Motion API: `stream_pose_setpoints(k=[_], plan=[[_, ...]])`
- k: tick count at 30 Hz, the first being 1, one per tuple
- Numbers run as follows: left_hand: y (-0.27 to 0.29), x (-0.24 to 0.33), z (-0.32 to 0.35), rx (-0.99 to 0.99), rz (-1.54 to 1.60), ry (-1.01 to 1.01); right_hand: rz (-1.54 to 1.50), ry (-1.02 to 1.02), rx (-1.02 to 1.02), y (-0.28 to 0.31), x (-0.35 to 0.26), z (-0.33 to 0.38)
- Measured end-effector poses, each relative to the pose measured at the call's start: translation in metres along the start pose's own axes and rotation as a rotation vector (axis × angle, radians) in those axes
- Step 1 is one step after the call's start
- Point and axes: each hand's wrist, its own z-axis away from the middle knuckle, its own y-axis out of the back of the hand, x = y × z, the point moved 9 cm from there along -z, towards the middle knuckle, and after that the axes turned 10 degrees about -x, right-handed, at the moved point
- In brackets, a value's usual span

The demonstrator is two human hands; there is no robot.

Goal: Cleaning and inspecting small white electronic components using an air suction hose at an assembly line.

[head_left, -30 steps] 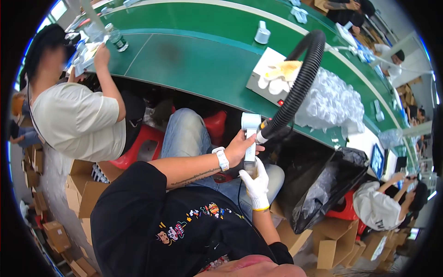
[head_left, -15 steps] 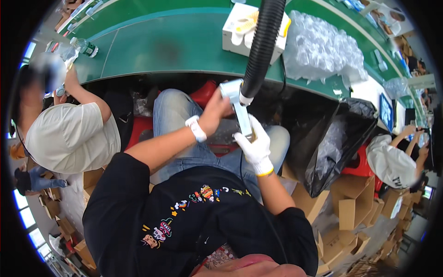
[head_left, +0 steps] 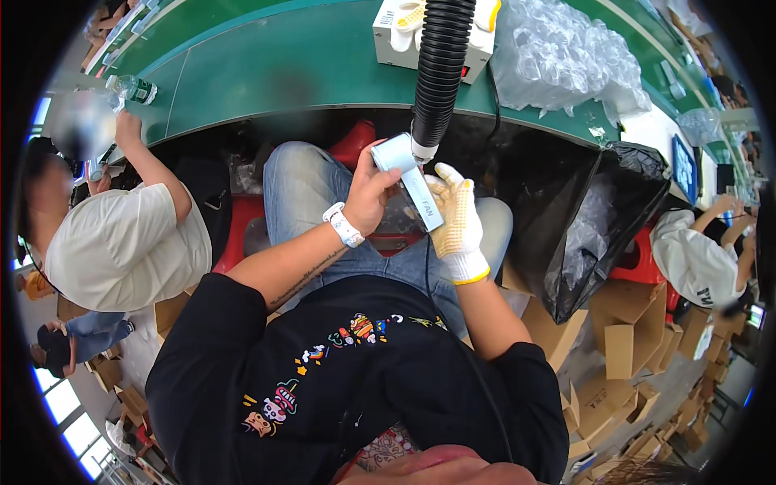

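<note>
A light blue handheld fan [head_left: 420, 195] is held above my lap, its round head up and its handle slanting down to the right. My bare left hand [head_left: 369, 194] is closed around the head, thumb across the front. My right hand [head_left: 459, 220], in a white knit glove with yellow dots, lies beside and partly behind the handle. Its palm side shows and its fingers are loosely extended; the handle hides part of them. The pale end of a black corrugated hose [head_left: 443, 77] hangs right against the fan's head.
On the green table [head_left: 267, 73] stand a white box [head_left: 396, 50] with gloves on top and a pile of clear plastic packaging [head_left: 558, 61]. A black plastic bag [head_left: 558, 267] hangs at right, near open cartons [head_left: 626, 323]. At left sits a co-worker in a pale shirt [head_left: 125, 242].
The fan has turned so its printed handle side faces up. My right hand has loosened from the handle end and rolled, so its dotted palm shows. The left thumb now crosses the fan's head.
</note>
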Motion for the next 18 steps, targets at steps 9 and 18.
stream_pose_setpoints(k=[9,18], plan=[[0.004,0.024,0.002,-0.036,0.095,0.128,-0.232,-0.41,-0.478,-0.009,0.029,0.031],[0.023,0.018,0.014,-0.151,-0.372,0.466,1.2,0.185,-0.357,-0.035,-0.043,0.047]])
